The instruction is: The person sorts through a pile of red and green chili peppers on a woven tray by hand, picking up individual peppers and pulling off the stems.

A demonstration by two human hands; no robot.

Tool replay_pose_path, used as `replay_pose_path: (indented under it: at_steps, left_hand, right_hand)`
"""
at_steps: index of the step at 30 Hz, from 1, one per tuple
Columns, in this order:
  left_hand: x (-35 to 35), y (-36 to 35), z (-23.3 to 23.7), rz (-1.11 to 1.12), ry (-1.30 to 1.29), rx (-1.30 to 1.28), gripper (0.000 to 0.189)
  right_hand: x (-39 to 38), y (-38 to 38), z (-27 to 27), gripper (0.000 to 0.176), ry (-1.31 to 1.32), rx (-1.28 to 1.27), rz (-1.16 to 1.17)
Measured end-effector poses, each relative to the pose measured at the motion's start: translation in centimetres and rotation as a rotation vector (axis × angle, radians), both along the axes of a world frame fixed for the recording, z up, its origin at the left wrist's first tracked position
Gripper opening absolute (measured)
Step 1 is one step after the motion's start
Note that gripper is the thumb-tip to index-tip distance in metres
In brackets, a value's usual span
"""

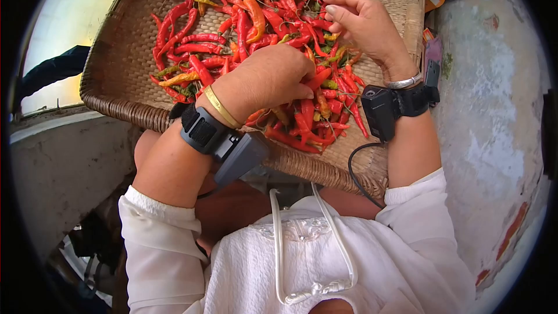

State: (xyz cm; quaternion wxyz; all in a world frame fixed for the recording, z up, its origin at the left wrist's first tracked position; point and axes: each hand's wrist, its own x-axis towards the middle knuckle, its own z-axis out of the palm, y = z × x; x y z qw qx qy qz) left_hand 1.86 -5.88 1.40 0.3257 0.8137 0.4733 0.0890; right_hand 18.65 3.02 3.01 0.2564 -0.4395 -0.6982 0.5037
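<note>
Red chili peppers (200, 46), with some orange and green ones among them, lie spread in a woven basket tray (125, 40). My left hand (267, 78) is low over the middle of the pile, its fingers curled down at the peppers; what it pinches, if anything, is hidden. Higher and to the right, my right hand (363, 26) is held above the pile, thumb and index finger near each other, the other fingers bent. Whether something small is between those fingertips cannot be made out. Both wrists carry a bracelet and a strapped black device.
The tray's thick woven rim (314, 168) runs close in front of my body. A black cable (353, 160) hangs from the right wrist device across the rim. On the right is a worn, stained wall (482, 93); a window (64, 29) is at the left.
</note>
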Motion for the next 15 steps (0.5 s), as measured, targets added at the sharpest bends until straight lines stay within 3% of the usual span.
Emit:
replay_pose_path:
  at_steps: [1,5,10,15]
  left_hand:
    - [0.0,0.0,0.0,-0.009,0.003,-0.025,0.025]
    - [-0.1,0.2,0.4,-0.005,-0.032,-0.125,0.027]
    - [-0.6,0.2,-0.2,0.001,-0.195,-0.245,0.023]
    - [-1.1,0.9,1.3,0.050,-0.203,-0.328,0.021]
  right_hand:
    - [-0.4,-0.5,0.1,0.032,-0.113,0.032,0.142]
    - [-1.1,-1.5,-1.2,0.027,-0.194,0.211,0.322]
    - [-1.3,-2.0,-0.5,0.023,-0.312,0.142,0.428]
    - [-1.2,-1.9,-0.8,0.023,-0.223,0.157,0.394]
